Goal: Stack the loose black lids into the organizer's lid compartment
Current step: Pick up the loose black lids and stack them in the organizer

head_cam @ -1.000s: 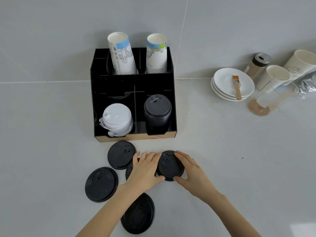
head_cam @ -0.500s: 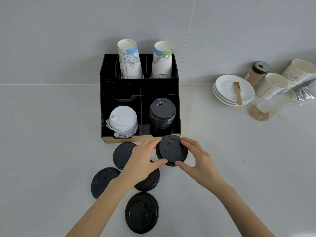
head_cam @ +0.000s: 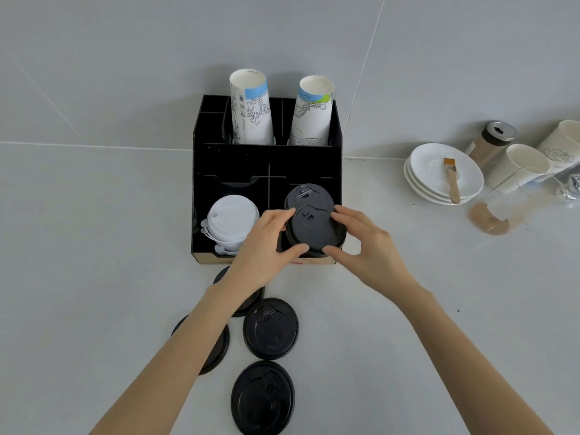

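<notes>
A black organizer (head_cam: 232,161) stands against the wall. Its front right compartment holds a stack of black lids (head_cam: 306,193); the front left one holds white lids (head_cam: 230,219). Both hands grip one black lid (head_cam: 314,230) by its rim, just above the front of the black stack. My left hand (head_cam: 262,252) is on its left side, my right hand (head_cam: 365,246) on its right. Several loose black lids lie on the counter below: one (head_cam: 270,328) in the middle, one (head_cam: 263,397) nearest me, and two partly hidden under my left forearm (head_cam: 219,346) (head_cam: 248,301).
Two printed paper cup stacks (head_cam: 251,111) (head_cam: 312,114) stand in the organizer's rear slots. To the right sit stacked white saucers (head_cam: 433,180) with a small brush (head_cam: 452,180), a shaker jar (head_cam: 491,142), paper cups (head_cam: 518,164) and a tipped glass (head_cam: 514,202).
Both hands lifted the black lid off the counter and carried it forward, up over the organizer's front edge to the black lid stack. A lid beneath my left hand is uncovered.
</notes>
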A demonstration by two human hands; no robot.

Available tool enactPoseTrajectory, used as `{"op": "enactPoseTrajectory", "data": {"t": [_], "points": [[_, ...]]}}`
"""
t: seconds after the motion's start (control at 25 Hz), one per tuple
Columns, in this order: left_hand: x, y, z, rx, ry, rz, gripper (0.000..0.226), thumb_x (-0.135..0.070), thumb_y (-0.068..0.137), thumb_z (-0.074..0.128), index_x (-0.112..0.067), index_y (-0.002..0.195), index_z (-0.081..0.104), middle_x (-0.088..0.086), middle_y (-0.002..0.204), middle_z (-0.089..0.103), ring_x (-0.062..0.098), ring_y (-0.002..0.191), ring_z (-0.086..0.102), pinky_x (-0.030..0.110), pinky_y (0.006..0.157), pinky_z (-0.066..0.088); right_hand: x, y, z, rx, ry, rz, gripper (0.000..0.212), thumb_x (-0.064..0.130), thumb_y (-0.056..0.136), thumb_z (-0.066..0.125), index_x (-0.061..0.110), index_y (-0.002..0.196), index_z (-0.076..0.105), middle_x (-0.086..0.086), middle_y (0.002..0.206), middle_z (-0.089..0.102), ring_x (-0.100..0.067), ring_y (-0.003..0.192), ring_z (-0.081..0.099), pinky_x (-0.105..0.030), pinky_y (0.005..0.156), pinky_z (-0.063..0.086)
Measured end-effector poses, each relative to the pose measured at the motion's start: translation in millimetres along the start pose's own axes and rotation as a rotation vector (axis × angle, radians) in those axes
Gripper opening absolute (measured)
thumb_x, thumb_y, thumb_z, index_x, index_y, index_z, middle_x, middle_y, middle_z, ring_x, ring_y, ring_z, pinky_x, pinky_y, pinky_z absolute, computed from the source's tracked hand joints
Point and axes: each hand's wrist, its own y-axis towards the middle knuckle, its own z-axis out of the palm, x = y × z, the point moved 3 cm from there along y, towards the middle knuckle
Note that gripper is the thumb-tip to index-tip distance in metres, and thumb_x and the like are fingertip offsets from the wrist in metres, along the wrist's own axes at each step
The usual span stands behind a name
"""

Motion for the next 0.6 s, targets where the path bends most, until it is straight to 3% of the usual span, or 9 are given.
{"op": "enactPoseTrajectory", "data": {"t": [0.28,0.48,0.6], "points": [[9,37,-4,-0.013,0.043,-0.022,0.059,-0.026,0.083,0.058,-0.015,0.134,0.030,0.006,0.140,0.041,0.023,0.125,0.038,0.033,0.102,0.035,-1,40,6,-0.088,0.001,0.078,0.053,0.018,0.078,0.067,0.010,0.126,0.046,-0.004,0.141,0.043,-0.017,0.126,0.043,-0.013,0.097,0.027],[17,55,-4,0.015,0.094,-0.021,0.064,-0.027,0.082,0.060,-0.015,0.136,0.028,0.004,0.142,0.038,0.024,0.128,0.030,0.024,0.097,0.026,-7,57,15,-0.074,-0.011,0.119,0.055,0.019,0.079,0.065,0.010,0.128,0.042,-0.005,0.141,0.042,-0.020,0.126,0.043,-0.024,0.103,0.032],[20,57,1,0.057,0.111,-0.044,0.066,-0.028,0.082,0.060,-0.014,0.136,0.025,0.004,0.144,0.035,0.023,0.130,0.027,0.025,0.101,0.026,-10,59,21,-0.055,-0.044,0.142,0.057,0.021,0.079,0.064,0.010,0.129,0.040,-0.005,0.142,0.041,-0.020,0.127,0.041,-0.022,0.102,0.031]]}}
